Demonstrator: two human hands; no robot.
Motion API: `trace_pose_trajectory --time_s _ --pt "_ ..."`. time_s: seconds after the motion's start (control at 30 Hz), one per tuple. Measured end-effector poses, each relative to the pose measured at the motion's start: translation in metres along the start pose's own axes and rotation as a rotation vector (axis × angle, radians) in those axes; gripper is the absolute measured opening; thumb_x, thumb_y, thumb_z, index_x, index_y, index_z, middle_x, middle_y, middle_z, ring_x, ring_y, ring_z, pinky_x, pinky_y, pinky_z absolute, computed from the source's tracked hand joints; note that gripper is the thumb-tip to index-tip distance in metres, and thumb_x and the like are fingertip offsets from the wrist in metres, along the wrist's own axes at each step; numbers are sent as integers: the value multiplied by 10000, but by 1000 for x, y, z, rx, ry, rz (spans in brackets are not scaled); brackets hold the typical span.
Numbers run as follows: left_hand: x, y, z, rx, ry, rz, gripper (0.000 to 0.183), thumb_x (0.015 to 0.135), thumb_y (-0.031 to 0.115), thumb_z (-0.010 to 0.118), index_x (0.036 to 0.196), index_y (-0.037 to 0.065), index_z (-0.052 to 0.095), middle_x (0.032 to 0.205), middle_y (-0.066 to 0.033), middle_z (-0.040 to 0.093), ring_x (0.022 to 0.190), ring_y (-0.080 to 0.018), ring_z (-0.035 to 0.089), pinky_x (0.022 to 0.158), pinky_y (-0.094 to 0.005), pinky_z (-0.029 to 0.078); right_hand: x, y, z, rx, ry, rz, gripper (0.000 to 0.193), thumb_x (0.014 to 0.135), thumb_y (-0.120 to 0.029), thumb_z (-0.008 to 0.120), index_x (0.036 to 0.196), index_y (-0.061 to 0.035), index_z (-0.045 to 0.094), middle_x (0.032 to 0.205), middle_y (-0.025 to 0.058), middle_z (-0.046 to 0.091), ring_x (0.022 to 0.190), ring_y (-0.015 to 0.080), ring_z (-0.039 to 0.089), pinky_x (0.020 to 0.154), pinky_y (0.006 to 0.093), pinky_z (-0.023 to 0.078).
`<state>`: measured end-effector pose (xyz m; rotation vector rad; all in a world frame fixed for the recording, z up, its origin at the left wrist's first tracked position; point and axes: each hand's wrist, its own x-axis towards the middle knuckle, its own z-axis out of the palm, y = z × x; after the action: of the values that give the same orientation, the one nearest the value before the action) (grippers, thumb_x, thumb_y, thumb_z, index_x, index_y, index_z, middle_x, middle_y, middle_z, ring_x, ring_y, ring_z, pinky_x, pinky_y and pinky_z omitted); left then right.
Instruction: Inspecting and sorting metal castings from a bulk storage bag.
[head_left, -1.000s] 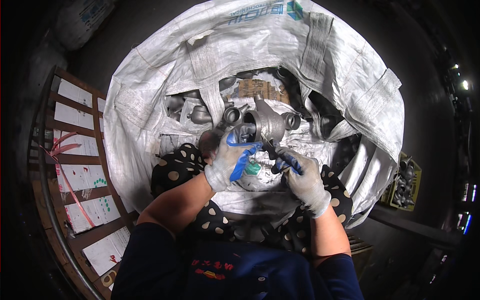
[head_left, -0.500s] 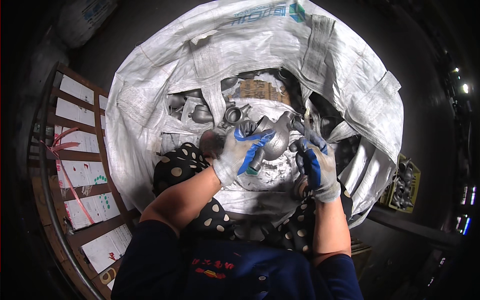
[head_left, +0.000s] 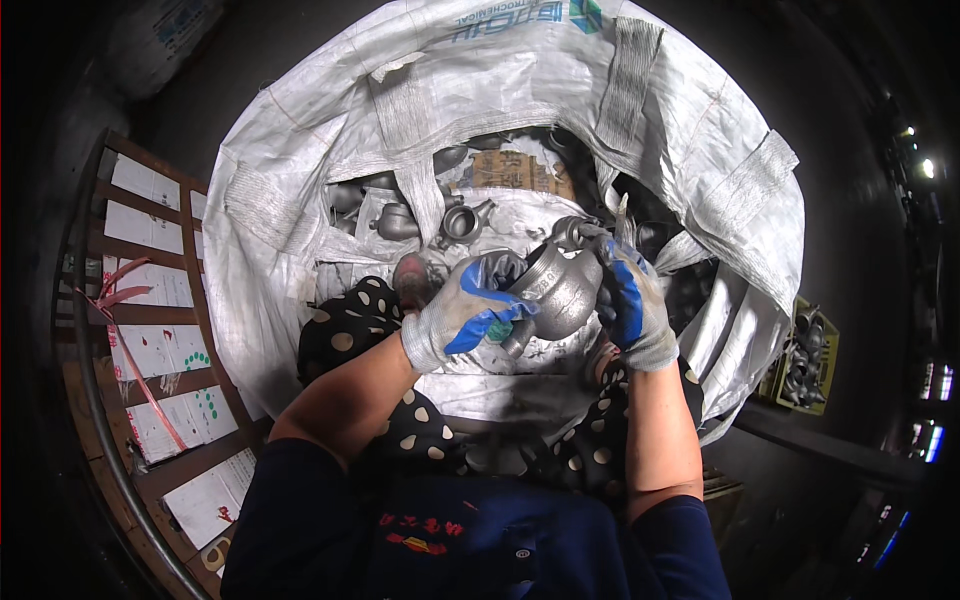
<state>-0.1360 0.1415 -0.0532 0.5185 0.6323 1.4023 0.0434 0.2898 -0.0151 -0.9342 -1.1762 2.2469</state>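
Note:
A grey, round-bellied metal casting (head_left: 566, 300) with short pipe-like necks is between my hands, above the middle of a white woven sack. My left hand (head_left: 468, 308), in a grey-white glove with blue coating, grips its left side. In a matching glove, my right hand (head_left: 638, 305) has its fingers curled against the right side. A slim pale piece (head_left: 622, 212) stands up beside the right fingers; I cannot tell whether it is held. Beyond my left hand, another casting (head_left: 461, 224) lies with its round opening facing up.
The big white sack (head_left: 520, 80) surrounds the work, its wide straps (head_left: 632, 75) folded over. More castings (head_left: 398, 221) lie under its edges. A slatted brown frame with white panels (head_left: 155, 325) is at left. At right stands a yellow crate (head_left: 806, 358) of metal parts.
The casting has turned, so a wide rim now shows at its upper left. My right hand has risen and closed in against it. My left hand has shifted slightly left.

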Motion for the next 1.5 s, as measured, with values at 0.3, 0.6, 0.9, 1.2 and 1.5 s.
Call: trace_pose_trajectory --time_s 0.3,0.6,0.9,1.2,1.5 --pt "1 0 14 1023 10 541 184 864 58 543 1036 -8 553 887 -126 636 749 -191 636 553 -319 518 0 3 11 -229 144 -60 236 918 -281 548 1003 -69 606 549 -97 410 426 0 355 366 179 235" --pt "12 14 37 83 182 154 363 895 88 507 1240 -21 476 1101 -125 597 907 -208 608 727 -315 542 4 -1 4 117 70 24 252 950 -247 484 1098 -64 575 510 -95 346 394 5 310 340 164 233" --pt "21 0 24 -49 126 302 434 910 150 468 1303 -30 423 1297 -144 492 1102 -250 555 901 -374 504 1 4 8 -17 35 -77 274 918 -271 541 1064 -44 582 585 -66 439 401 18 331 351 168 250" --pt "11 25 32 128 130 217 489 830 -62 541 1302 6 431 1256 -142 515 1007 -247 605 859 -401 528 2 -2 7 3 11 22 286 945 -292 492 1125 -93 592 540 -87 376 421 21 334 357 176 234" --pt "12 19 26 16 43 183 533 823 154 676 1288 18 455 1220 -62 544 934 -117 548 825 -259 471 4 6 -1 9 31 7 289 937 -272 498 1100 -47 576 602 -34 471 412 31 359 340 172 260"
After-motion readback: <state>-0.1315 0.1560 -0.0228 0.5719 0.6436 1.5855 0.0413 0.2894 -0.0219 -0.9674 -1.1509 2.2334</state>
